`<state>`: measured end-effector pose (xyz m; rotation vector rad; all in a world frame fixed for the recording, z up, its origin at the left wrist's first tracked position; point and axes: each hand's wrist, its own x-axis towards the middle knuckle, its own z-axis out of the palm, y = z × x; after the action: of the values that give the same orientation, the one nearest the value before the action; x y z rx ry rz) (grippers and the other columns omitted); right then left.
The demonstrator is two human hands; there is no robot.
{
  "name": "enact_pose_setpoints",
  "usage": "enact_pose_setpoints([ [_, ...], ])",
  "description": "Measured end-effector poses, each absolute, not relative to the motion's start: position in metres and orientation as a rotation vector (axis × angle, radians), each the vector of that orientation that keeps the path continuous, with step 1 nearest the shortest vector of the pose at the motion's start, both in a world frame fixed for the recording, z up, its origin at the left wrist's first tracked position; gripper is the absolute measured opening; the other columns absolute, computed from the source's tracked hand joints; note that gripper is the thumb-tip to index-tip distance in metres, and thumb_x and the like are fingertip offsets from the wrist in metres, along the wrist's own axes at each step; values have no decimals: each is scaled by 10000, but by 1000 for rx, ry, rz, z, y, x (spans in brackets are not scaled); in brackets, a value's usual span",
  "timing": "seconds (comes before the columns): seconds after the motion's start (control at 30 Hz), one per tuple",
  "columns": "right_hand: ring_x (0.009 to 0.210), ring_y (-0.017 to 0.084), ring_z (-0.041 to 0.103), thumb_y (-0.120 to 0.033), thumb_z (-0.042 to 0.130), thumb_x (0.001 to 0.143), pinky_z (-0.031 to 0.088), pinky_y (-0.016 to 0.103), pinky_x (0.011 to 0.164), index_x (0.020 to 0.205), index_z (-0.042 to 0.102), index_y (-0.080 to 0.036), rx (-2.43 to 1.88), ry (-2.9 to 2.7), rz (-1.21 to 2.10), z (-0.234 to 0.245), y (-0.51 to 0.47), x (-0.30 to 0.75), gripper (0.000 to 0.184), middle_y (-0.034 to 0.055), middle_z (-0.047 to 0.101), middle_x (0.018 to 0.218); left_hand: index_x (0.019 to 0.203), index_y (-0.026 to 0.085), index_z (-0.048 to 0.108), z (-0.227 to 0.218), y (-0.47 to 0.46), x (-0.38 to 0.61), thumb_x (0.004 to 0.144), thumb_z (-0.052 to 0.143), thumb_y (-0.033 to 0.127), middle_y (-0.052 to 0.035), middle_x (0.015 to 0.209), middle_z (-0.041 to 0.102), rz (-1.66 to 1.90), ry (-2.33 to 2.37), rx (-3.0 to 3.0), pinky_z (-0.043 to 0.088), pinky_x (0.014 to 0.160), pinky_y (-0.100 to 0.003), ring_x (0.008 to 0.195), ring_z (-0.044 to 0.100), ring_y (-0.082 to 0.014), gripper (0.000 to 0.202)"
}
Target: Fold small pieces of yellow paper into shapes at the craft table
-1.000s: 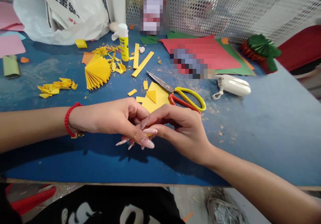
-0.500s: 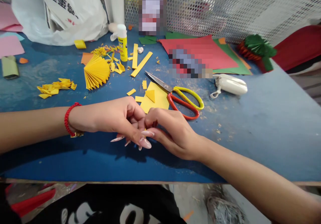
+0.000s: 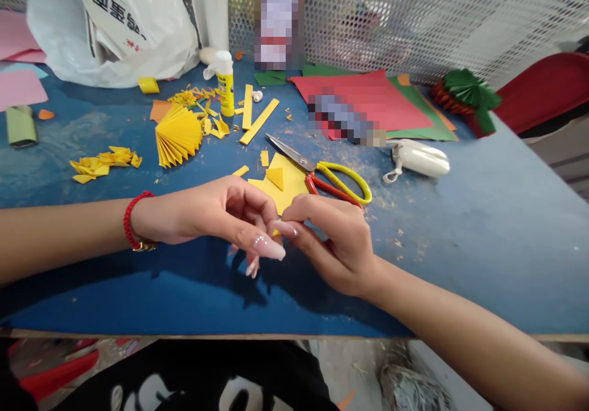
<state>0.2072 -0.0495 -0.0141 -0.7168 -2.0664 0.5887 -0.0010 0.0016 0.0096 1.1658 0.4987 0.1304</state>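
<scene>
A small, plain yellow paper piece (image 3: 277,233) is pinched at the thumb and forefinger tips of the right hand (image 3: 334,239). Only a sliver is exposed; pointing direction and long axis cannot be determined. Beside it, the left hand (image 3: 207,211) is held loosely open, thumb apart from curled fingers.

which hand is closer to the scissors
Right. The right hand is just on the near side of the scissors, hiding part of one handle; the left hand is farther away, nearer the person and to the left.
</scene>
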Motion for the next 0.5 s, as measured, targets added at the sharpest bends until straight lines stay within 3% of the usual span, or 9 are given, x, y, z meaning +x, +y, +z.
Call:
enact_pose_setpoints([
  [0.2, 558, 108, 502, -213, 533, 982, 408, 247, 568, 832, 580, -193, -655, -2120, 403, -13, -50, 210, 159, -12, 579, 645, 862, 174, 697, 4, 1, -2, 835, 688, 286, -41, 795, 739, 124, 365, 1055, 507, 617, -207, 655, 663, -145, 115],
  [0.3, 543, 109, 482, -226, 532, 991, 379, 256, 548, 826, 587, -194, -629, -2202, 248, -12, -50, 211, 177, -14, 580, 624, 828, 128, 694, 3, 1, -2, 911, 602, 263, -66, 742, 725, 151, 376, 1086, 507, 608, -207, 624, 644, -138, 183],
  [0.5, 517, 111, 439, -244, 495, 1012, 320, 280, 515, 802, 607, -212, -618, -2342, -55, -7, -50, 215, 240, -23, 549, 587, 784, 126, 717, 3, 5, -4, 894, 652, 257, -58, 672, 698, 141, 419, 1221, 513, 606, -187, 601, 631, -130, 183],
])
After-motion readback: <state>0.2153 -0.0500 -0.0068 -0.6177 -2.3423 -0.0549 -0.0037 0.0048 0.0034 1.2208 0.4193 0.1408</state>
